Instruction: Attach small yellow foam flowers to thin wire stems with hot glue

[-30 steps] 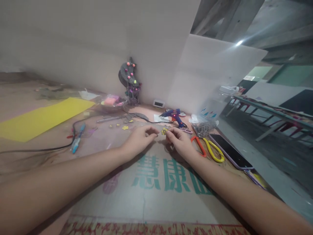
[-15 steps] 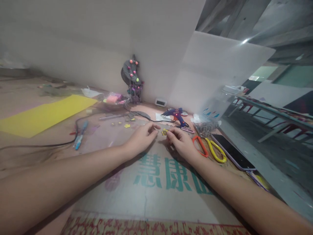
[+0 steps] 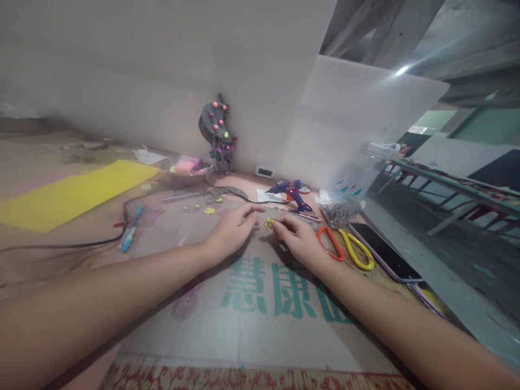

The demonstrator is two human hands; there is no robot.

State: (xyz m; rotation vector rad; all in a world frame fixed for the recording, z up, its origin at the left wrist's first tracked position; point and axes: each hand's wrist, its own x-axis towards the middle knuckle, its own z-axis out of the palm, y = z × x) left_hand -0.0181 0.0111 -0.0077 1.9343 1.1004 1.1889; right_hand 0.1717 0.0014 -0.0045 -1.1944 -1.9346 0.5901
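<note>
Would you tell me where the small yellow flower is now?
In the head view, the small yellow flower is mid-frame, between the left hand and the right hand, just this side of the glue gun.

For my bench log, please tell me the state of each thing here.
Yellow flower: lying flat between the hands.
Left hand: resting on cardboard, fingers loose, holding nothing.
Right hand: fingers at the flower; grip unclear.
Glue gun: red light on.
Scissors: lying flat.
Phone: screen dark.
</note>
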